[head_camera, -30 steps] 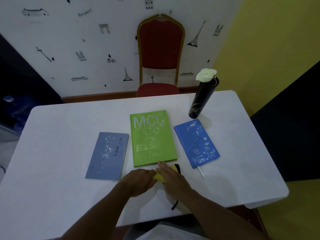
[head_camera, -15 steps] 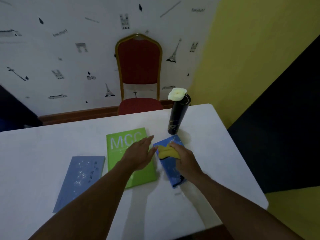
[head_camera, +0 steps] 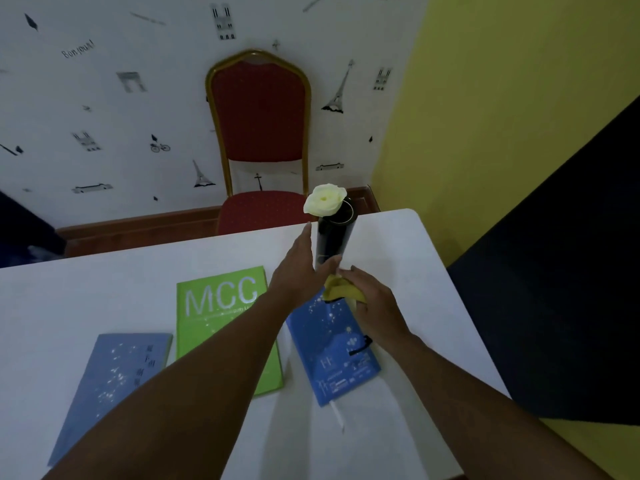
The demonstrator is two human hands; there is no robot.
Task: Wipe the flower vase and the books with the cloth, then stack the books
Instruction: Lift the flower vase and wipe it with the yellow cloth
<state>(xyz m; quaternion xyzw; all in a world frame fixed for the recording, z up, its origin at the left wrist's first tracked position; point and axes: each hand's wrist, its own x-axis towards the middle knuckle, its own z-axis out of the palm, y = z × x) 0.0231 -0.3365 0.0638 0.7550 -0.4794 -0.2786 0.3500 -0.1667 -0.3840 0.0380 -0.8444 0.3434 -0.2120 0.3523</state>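
A tall black vase point(head_camera: 334, 237) with a white flower point(head_camera: 324, 199) stands at the far right of the white table point(head_camera: 408, 258). My left hand point(head_camera: 298, 268) wraps around the vase's lower part, thumb in front and fingers behind. My right hand point(head_camera: 372, 303) holds a bunched yellow cloth point(head_camera: 341, 289) just below the vase, above the bright blue book point(head_camera: 332, 348). A green "MCC" book point(head_camera: 214, 306) lies in the middle, partly under my left forearm. A pale blue book point(head_camera: 110, 379) lies at the left.
A red chair with a gold frame point(head_camera: 258, 133) stands behind the table's far edge. The yellow wall point(head_camera: 502, 98) and a dark panel point(head_camera: 571, 271) are at the right. A white bookmark strip point(head_camera: 337, 412) sticks out of the bright blue book.
Both hands moved forward from the near edge, past the books, to the vase. My left hand went from flat on the green book to gripping the vase. The cloth travelled with my right hand.
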